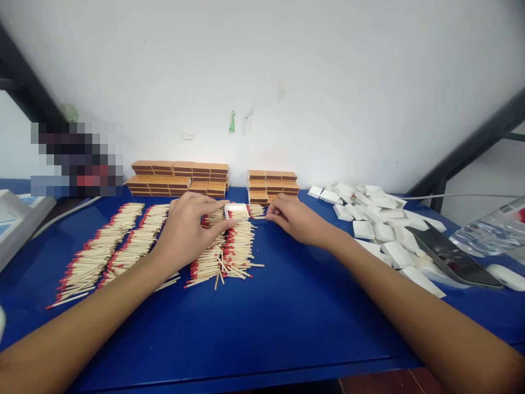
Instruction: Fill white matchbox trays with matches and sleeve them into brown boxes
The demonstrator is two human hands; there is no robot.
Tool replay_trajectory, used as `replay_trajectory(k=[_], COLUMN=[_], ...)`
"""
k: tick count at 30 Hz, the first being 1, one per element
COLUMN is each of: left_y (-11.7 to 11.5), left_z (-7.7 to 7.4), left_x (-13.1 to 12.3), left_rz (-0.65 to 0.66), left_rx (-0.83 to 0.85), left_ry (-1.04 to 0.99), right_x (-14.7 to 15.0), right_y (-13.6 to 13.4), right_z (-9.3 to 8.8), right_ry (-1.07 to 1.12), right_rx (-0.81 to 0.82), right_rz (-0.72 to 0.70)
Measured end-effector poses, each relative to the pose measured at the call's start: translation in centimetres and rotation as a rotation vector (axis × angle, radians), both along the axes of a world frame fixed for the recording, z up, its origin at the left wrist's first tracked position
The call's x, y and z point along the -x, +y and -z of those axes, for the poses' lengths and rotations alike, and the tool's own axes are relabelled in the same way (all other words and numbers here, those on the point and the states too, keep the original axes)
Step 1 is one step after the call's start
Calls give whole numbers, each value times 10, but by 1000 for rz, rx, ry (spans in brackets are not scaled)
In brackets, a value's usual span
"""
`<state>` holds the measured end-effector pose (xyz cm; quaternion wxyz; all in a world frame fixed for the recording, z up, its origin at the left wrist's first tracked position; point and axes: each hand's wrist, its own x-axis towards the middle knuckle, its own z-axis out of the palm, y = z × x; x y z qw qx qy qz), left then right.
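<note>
Matches (241, 246) are spread in rows on the table (262, 323). At the rightmost row's far end, a tray (238, 210) is clamped by the left hand (188, 221). The right hand's (292, 220) fingertips are brought together beside match ends; whether any is gripped cannot be told.

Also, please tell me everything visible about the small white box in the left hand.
The small white box is rectangular and looks like thin card, its longer side running left to right. The left hand holds it between thumb and fingers, at its left end. It is by the far end of a row of matches, with red heads at its near side. Whether any lie inside is unclear.
</note>
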<state>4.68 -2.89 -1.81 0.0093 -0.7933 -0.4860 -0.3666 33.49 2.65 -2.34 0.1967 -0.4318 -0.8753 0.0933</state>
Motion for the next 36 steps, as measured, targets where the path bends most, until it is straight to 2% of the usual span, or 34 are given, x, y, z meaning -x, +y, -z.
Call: replay_trajectory(k=[6,12,16,22,26,36], left_y=[-2,-3,-2,0,0,0], left_z=[3,7,4,-2,-2,-2], left_x=[-3,-6,-4,-1,-1,-2], left_rz=[27,128,90,-13,-18,-17], left_rx=[3,-15,-16,-69,-66,-76], left_ry=[10,-10,-24,-50,-42,-19], right_x=[14,29,22,8,9,7], right_y=[-19,-36,-27,-5,-3,-1], right_z=[-13,-15,-14,3,9,10], right_ry=[229,241,273,70,14,26], right_rx=[-104,-124,-128,-52,-19,-55], right_rz=[-16,-84,-11,-9,-19,4])
